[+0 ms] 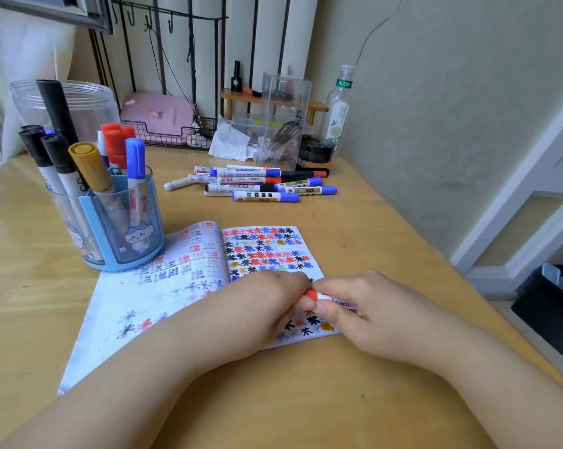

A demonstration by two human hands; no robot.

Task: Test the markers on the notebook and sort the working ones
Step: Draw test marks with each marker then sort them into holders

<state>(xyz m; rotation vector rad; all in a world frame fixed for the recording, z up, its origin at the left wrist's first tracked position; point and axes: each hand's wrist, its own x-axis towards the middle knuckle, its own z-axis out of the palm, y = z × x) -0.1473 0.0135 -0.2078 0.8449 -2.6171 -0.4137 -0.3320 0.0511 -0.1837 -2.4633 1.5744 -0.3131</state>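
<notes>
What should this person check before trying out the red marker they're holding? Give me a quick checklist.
1. Red marker held by both hands: ok, left hand and right hand grip it.
2. Cap off: cannot tell, fingers hide it.
3. Notebook open and flat: ok.
4. Blank space to mark: cannot tell, hands cover the lower page.
5. Blue cup within reach for sorting: ok.

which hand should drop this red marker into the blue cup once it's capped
Left, probably. The blue cup stands on the left side of the desk beside the notebook, nearer the left hand. The right hand grips the red marker's barrel, so a handover is needed.
</notes>
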